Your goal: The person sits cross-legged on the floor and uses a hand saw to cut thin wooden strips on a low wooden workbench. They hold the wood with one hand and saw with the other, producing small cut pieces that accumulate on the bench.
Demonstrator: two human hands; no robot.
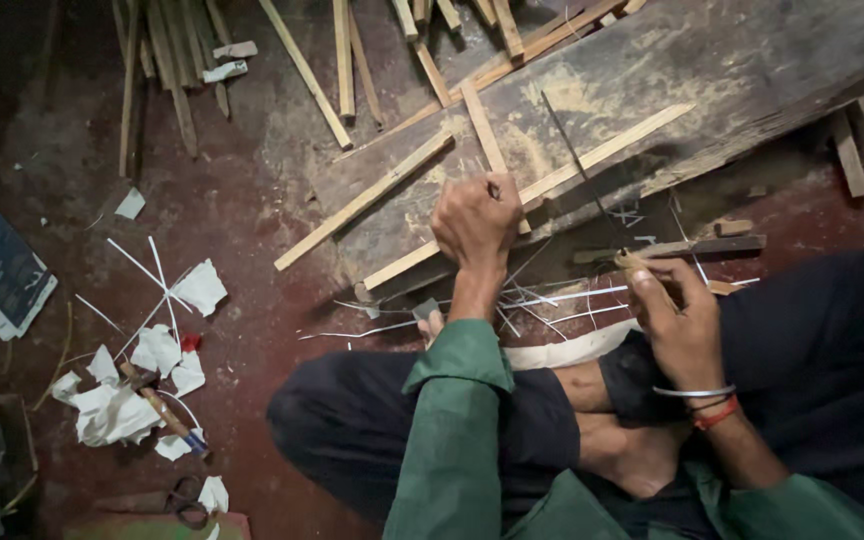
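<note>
Nearest the camera, the person sits cross-legged on the dark red floor (pixel 252 330), green sleeves reaching forward over bare feet. The right hand (pixel 677 320), with bangles at the wrist, is closed around the handle of a knife (pixel 652 268) near the right knee, just short of the near edge of the plank. The left hand (pixel 474 222) is clenched in a fist on a thin bamboo sliver (pixel 567 150), pinning its lower end at the plank's near edge while the dark sliver runs up and away across the wood.

The work looks to be at the stage of thinning or splitting a stick: one hand steadies the piece, the blade waits alongside. The next move probably calls for bringing the edge to the sliver at a shallow angle and keeping the fist firm so the strip does not twist.

Pale shavings (pixel 552 300) lie between the knees and the plank. The weathered wooden plank (pixel 752 70) carries several flat bamboo strips (pixel 362 200) laid across it. To the left, torn white paper scraps (pixel 112 410) and scissors (pixel 184 498) lie on the floor; more sticks (pixel 167 60) are heaped at the far edge.
</note>
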